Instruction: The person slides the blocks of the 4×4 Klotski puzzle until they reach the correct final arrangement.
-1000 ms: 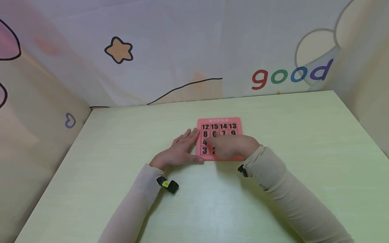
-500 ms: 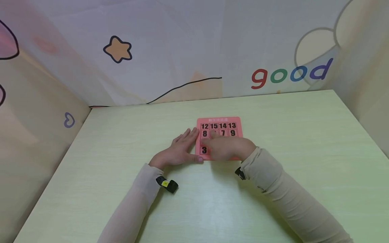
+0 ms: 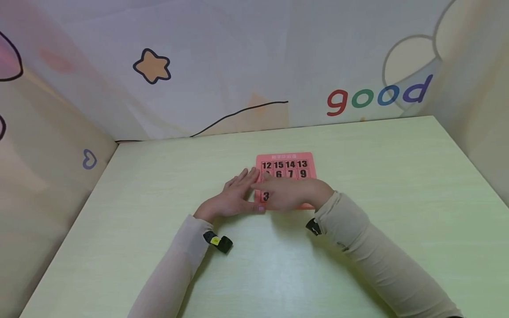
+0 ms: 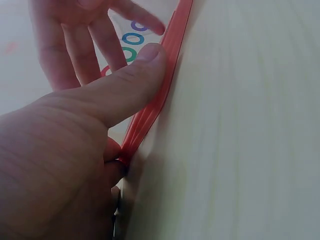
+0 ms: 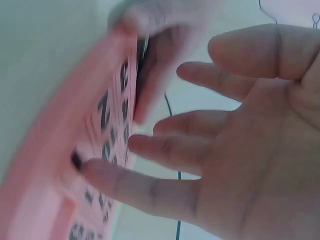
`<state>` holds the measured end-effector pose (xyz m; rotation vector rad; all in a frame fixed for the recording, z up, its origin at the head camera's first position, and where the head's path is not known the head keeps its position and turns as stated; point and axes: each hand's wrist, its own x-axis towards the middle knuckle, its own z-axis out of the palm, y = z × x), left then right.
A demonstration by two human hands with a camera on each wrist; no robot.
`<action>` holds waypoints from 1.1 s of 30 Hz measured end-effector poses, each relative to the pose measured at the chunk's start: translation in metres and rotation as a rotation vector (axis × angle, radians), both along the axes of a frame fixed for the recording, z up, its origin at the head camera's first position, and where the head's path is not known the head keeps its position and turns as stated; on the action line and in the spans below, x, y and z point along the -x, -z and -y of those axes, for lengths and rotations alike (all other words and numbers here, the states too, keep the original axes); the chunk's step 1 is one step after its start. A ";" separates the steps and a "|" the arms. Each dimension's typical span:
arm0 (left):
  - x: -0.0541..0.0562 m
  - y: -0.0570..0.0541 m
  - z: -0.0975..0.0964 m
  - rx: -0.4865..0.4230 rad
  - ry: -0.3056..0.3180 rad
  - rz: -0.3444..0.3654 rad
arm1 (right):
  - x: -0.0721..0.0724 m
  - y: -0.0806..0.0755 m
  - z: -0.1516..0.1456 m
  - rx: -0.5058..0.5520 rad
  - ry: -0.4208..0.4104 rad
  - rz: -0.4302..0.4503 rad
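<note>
Tabletop point(image 3: 377, 163) pale green, printed wall point(image 3: 238, 53) behind; left hand point(image 3: 232, 197) spread against pink board point(image 3: 284, 168), right hand point(image 3: 288, 192) straight-fingered over it

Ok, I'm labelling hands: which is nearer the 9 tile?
Right hand: just below the 9 tile in the head view; the left hand is at the left edge of the board.
</note>
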<state>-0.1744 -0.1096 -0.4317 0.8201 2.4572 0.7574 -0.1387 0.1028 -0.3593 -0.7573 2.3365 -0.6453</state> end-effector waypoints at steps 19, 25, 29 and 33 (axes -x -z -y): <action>-0.001 0.000 -0.003 0.049 -0.024 -0.010 | 0.018 -0.007 -0.038 -0.168 0.182 -0.024; -0.001 0.000 -0.002 0.041 -0.029 0.003 | 0.016 -0.010 -0.037 -0.180 0.162 -0.023; -0.001 0.000 -0.003 0.033 -0.027 0.006 | 0.015 -0.011 -0.036 -0.179 0.158 0.000; 0.000 0.001 -0.003 0.038 -0.026 0.001 | 0.013 -0.012 -0.036 -0.179 0.144 0.012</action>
